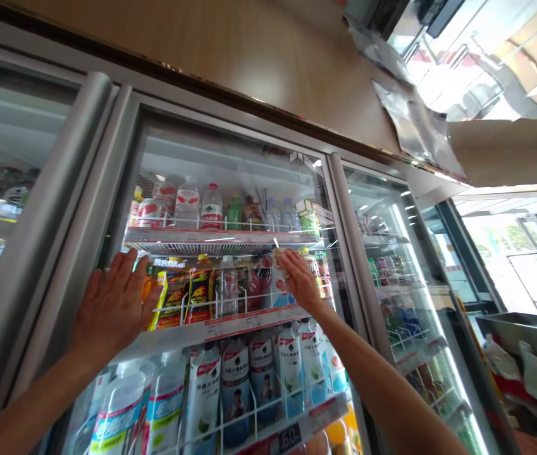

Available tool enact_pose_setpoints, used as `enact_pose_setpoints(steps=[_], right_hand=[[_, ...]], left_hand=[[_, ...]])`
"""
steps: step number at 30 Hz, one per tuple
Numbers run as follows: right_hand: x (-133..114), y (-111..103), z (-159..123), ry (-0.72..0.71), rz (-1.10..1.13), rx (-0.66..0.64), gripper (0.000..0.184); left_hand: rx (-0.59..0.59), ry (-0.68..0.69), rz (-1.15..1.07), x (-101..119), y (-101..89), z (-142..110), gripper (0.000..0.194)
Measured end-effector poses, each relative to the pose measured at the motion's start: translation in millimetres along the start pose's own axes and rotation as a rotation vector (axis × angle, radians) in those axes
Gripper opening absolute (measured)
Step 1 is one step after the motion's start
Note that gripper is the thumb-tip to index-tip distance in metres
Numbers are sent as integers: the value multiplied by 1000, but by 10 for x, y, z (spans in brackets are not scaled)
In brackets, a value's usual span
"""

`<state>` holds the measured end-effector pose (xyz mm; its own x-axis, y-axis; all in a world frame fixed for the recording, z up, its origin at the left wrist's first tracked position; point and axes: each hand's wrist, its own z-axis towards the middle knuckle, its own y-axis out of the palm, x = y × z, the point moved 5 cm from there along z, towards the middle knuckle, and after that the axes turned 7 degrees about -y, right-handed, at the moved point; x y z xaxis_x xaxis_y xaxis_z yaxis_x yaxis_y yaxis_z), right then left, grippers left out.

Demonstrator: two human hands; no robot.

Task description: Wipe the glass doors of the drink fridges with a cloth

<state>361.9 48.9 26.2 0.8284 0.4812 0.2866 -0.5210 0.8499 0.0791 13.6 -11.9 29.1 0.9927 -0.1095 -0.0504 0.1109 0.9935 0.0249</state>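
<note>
I face a glass-fronted drinks fridge (230, 164). My left hand (114, 306) lies flat on the left side of its glass door, fingers spread, holding nothing. My right hand (300, 279) is raised to the glass at the middle shelf, its fingers curled over a pale crumpled cloth (278, 258) pressed against the pane. Behind the glass, water bottles (187, 205) stand on the top shelf. Yellow and red drink bottles (199, 287) fill the middle shelf. White and blue bottles (234, 379) stand on the shelf below that.
A wide silver door frame (45, 221) runs up at the left beside another fridge door. A third glass door (391, 272) with stocked shelves is at the right. A metal counter (524, 325) and bright windows lie far right. Wood panelling is overhead.
</note>
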Motion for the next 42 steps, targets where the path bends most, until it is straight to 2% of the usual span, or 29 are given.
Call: enact_pose_setpoints(steps=[2,4,6,8,10,12,13,14,15,17,18,19,21,23,24,25,26,27,28,30,31,32,33,34,36,38,39,40,42], right_hand=[[521,-290,-156,165,-58,95,46],[713,-417,-244,294,-118,183,51],[506,-332,-272,370,-161,227,49],[28,-89,-260,338,-170,189,45],[-494,197,-248,97,-123,24,43],[-718,294,-329,-98,-79,-90,41],[-662,247,-385,-121,-75,-100,40],[-499,146,-436,-68,-90,-69,39],[-278,23,-478,29,-116,-13,39],[154,-195,-559,324,-188,145,41],[241,-229,-585,410,-207,188,43],[216,-208,-599,440,-211,201,43],[-132,-42,-616,320,-173,131,43],[-633,155,-696,45,-102,-16,47],[-824,212,-771,-104,-70,-90,49],[-907,221,-857,-202,-54,-143,52],[-871,181,-932,-235,-58,-162,53],[-726,103,-985,-191,-82,-144,53],[-508,3,-1014,-75,-122,-90,52],[-87,-182,-1046,246,-206,87,49],[0,-214,-1049,361,-226,158,48],[-26,-189,-1037,416,-226,190,48],[-159,-120,-1013,406,-209,184,49],[-371,-19,-987,335,-177,137,50],[-855,181,-996,103,-96,-29,52],[-1105,232,-1117,-109,-37,-167,54],[-1065,181,-1193,-153,-34,-189,54],[-913,92,-1258,-135,-55,-173,55],[-426,-136,-1340,74,-153,-37,54]], left_hand=[[-3,-12,-7,6,-15,12,64],[-4,-20,-10,18,-36,26,63],[-11,-20,-20,54,-44,21,62],[-6,-31,-41,116,-33,-34,61],[-3,-5,-70,227,8,-157,62],[-14,72,-93,370,68,-327,65],[-24,109,-96,435,97,-411,66],[-35,129,-94,484,123,-482,67],[-42,131,-87,516,140,-533,68],[-49,110,-67,540,153,-568,69],[-53,102,-58,542,152,-560,68],[-58,99,-52,542,147,-542,68],[-61,102,-51,540,127,-513,68],[-63,119,-70,546,105,-547,66],[-64,138,-88,556,96,-602,66],[-69,160,-107,567,91,-681,65],[-76,182,-126,579,90,-780,65],[-85,202,-140,588,94,-889,65],[-92,212,-148,592,102,-998,66],[-104,205,-142,587,129,-1174,67],[-111,195,-134,582,144,-1231,67],[-117,185,-127,578,156,-1264,68],[-124,177,-122,576,166,-1277,68],[-131,172,-120,577,173,-1275,68],[-139,169,-122,583,173,-1249,68],[-139,163,-127,585,165,-1227,67],[-137,160,-130,585,161,-1224,67],[-134,158,-130,583,159,-1226,67],[-127,167,-125,585,158,-1241,68]])
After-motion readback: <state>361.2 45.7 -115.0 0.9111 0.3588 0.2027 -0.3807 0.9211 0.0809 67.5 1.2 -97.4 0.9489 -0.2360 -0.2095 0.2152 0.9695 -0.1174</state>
